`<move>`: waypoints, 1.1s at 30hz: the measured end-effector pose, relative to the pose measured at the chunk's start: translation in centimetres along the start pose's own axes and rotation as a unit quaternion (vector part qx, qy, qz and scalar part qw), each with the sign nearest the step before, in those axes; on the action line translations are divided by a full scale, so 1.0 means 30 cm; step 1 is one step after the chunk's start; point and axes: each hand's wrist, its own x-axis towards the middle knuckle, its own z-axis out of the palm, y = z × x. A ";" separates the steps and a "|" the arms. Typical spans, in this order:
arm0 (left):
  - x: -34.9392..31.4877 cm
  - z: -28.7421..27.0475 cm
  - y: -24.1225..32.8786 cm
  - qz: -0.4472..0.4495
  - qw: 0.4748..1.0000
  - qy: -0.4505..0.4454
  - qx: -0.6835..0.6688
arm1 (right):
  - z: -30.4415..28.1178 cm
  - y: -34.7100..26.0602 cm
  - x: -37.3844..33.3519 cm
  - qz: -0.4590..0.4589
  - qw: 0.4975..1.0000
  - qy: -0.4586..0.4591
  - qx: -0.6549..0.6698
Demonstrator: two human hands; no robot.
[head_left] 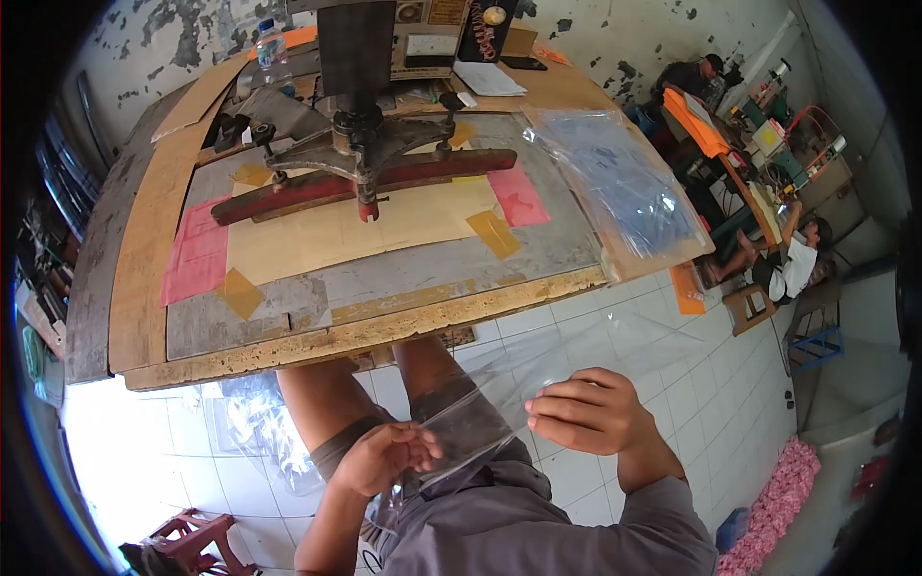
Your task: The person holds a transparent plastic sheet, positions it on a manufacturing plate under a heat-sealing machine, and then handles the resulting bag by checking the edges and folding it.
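A clear plastic sheet [471,432], folded or layered in places, stretches above my lap between my two hands. My left hand [384,458] has its fingers curled closed on the sheet's left edge. On the other side my right hand [591,413] pinches the sheet with bent fingers, and a loose end of the film trails off up and to the right. In front stands a press with a long red bar [442,171] on a metal bracket. Under it lies a cream sheet [327,230] flanked by pink pieces [197,250] and held with brown tape [240,293].
A stack of clear plastic sheets [624,187] lies at the table's right corner. The worn wooden table edge [384,331] runs close ahead of my knees. More clear plastic [264,427] hangs at lower left, near a red stool [192,542]. Two people work at the right.
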 end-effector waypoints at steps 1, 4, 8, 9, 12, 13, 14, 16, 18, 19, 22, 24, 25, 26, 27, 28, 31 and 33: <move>0.006 0.009 0.025 -0.003 1.000 0.010 -0.019 | 0.000 -0.003 0.002 -0.007 1.000 0.001 0.003; 0.016 0.019 0.054 0.023 0.998 0.049 0.010 | -0.005 -0.013 0.005 -0.014 1.000 0.001 0.009; 0.025 0.060 0.101 0.052 0.993 0.052 0.090 | -0.017 -0.014 -0.014 -0.001 1.000 0.004 0.022; 0.023 0.065 0.105 0.051 0.993 0.050 0.092 | -0.019 -0.014 -0.015 0.000 1.000 0.004 0.020; 0.018 0.067 0.120 0.080 0.988 0.041 0.125 | -0.021 -0.013 -0.016 -0.001 1.000 0.004 0.030; 0.013 0.061 0.124 0.092 0.987 0.041 0.121 | -0.021 -0.013 -0.017 0.006 1.000 -0.002 0.031; 0.009 0.057 0.128 0.104 0.987 0.042 0.118 | -0.020 -0.014 -0.018 0.013 0.999 -0.008 0.031; 0.005 0.053 0.137 0.117 0.980 0.065 0.145 | -0.012 -0.016 -0.024 0.021 0.999 -0.006 0.037; -0.003 0.036 0.146 0.132 0.972 0.089 0.171 | -0.006 -0.012 -0.030 0.029 0.999 -0.004 0.043; -0.012 0.019 0.151 0.135 0.971 0.080 0.179 | -0.002 -0.008 -0.034 0.035 0.998 0.004 0.056; -0.025 0.013 0.146 0.174 0.963 0.053 0.201 | 0.016 0.008 -0.051 0.067 0.993 0.027 0.098; -0.026 0.042 0.155 0.237 0.949 0.022 0.208 | 0.035 0.020 -0.061 0.092 0.987 0.041 0.128; -0.009 0.052 0.155 0.237 0.949 0.021 0.208 | 0.050 0.024 -0.060 0.108 0.981 0.066 0.145; 0.011 0.058 0.153 0.309 0.922 -0.012 0.234 | 0.064 0.029 -0.061 0.124 0.975 0.092 0.162; 0.026 0.064 0.153 0.376 0.888 -0.046 0.259 | 0.076 0.033 -0.072 0.126 0.975 0.092 0.161; 0.030 0.073 0.157 0.376 0.889 -0.047 0.259 | 0.089 0.033 -0.085 0.158 0.965 0.098 0.183; 0.031 0.094 0.166 0.361 0.901 -0.089 0.221 | 0.119 0.024 -0.092 0.193 0.953 0.121 0.199; 0.033 0.102 0.169 0.338 0.915 -0.144 0.168 | 0.139 0.016 -0.099 0.195 0.952 0.137 0.192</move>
